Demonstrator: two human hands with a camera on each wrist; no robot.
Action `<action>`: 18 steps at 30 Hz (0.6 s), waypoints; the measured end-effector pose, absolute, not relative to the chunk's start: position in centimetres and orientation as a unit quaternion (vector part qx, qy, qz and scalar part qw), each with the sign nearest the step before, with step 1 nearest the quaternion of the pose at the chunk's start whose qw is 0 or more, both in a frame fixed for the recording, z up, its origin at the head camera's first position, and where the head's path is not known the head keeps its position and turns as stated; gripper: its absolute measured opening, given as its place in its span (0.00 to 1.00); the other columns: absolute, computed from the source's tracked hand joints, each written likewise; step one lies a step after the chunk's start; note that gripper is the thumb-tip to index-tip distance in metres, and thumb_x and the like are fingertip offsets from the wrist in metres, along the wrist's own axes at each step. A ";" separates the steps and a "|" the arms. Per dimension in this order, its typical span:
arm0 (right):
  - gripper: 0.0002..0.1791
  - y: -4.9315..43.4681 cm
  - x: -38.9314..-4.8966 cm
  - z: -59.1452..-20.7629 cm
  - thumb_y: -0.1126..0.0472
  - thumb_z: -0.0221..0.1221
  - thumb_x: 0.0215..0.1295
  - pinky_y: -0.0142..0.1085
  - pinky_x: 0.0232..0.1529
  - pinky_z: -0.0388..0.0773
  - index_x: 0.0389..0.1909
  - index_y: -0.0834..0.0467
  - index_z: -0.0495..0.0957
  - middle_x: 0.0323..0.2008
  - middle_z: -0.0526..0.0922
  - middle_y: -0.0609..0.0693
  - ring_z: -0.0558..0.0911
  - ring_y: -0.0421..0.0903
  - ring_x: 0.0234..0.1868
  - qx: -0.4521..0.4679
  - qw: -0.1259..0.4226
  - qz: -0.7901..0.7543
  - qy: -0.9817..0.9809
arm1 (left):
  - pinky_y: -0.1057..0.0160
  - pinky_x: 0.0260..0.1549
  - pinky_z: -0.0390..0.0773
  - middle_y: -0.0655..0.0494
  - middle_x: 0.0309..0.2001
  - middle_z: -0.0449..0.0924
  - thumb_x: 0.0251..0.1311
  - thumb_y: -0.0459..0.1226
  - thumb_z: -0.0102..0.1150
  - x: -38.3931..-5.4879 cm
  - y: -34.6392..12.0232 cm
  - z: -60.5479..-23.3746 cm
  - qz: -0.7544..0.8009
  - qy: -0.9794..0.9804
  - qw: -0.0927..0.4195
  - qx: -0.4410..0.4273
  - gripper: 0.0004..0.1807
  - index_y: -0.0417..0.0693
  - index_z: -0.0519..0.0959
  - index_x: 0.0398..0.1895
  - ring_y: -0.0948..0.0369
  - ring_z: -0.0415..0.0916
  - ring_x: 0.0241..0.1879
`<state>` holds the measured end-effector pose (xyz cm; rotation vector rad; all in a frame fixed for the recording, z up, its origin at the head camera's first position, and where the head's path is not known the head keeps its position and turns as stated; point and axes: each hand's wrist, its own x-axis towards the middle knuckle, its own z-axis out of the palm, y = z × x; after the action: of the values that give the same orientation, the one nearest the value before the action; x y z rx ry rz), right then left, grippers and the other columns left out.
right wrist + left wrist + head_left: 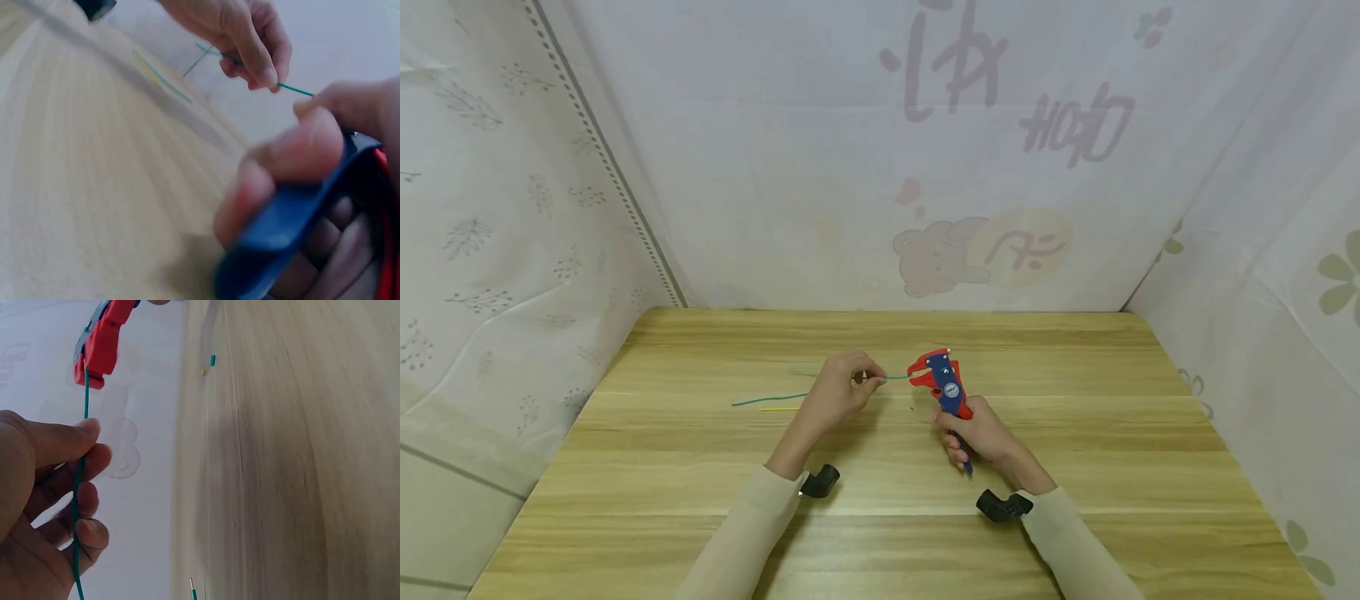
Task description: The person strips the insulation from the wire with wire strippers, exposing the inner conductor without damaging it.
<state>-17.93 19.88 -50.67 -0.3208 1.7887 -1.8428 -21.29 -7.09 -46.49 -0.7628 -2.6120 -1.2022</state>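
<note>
My left hand [841, 390] pinches a thin green wire [86, 403] between thumb and index finger. The wire's tail runs down across the other fingers in the left wrist view. Its front end is right at the red jaws of a red-and-blue wire stripper [953, 398]. Around the tool's handles curl the fingers of my right hand [988, 435], with the head pointing up and toward the left hand. In the right wrist view, the blue handle [275, 231] fills the foreground and the tool's head is hidden behind the fingers.
On the wooden table [1075, 533], another green wire [767, 401] and a yellow wire [778, 409] lie left of the hands. A green wire end [194, 594] shows a bare tip. Small cut bits of green insulation [212, 360] and yellow insulation [203, 372] lie near the stripper.
</note>
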 end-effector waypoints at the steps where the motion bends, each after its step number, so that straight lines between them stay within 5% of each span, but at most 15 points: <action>1: 0.16 20.0 -18.0 -50.7 0.61 0.52 0.79 0.34 0.18 0.79 0.44 0.73 0.65 0.14 0.73 0.45 0.74 0.40 0.12 -0.123 0.279 -0.683 0.664 | 0.69 0.31 0.74 0.57 0.32 0.85 0.64 0.32 0.68 -21.3 -7.1 -46.4 -0.404 -0.876 0.078 -0.251 0.03 0.42 0.88 0.33 0.63 0.73 0.31; 8: 0.27 20.7 -18.5 -50.5 0.56 0.54 0.79 0.46 0.33 0.88 0.57 0.78 0.62 0.27 0.84 0.53 0.87 0.47 0.26 -0.166 0.317 -0.676 0.645 | 0.68 0.32 0.74 0.57 0.32 0.84 0.65 0.33 0.68 -21.4 -7.5 -46.4 -0.407 -0.881 0.044 -0.235 0.04 0.41 0.88 0.35 0.62 0.73 0.32; 18: 0.26 21.2 -18.7 -50.4 0.58 0.52 0.80 0.52 0.35 0.88 0.56 0.81 0.59 0.29 0.84 0.55 0.87 0.48 0.27 -0.187 0.312 -0.686 0.631 | 0.66 0.33 0.76 0.50 0.35 0.87 0.68 0.34 0.66 -21.6 -8.6 -46.2 -0.406 -0.889 0.012 -0.210 0.05 0.42 0.88 0.39 0.61 0.75 0.33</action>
<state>-18.67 21.22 -50.41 -0.4927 1.6635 -1.8087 -21.64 -8.58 -46.20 -0.6531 -2.7722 -1.2661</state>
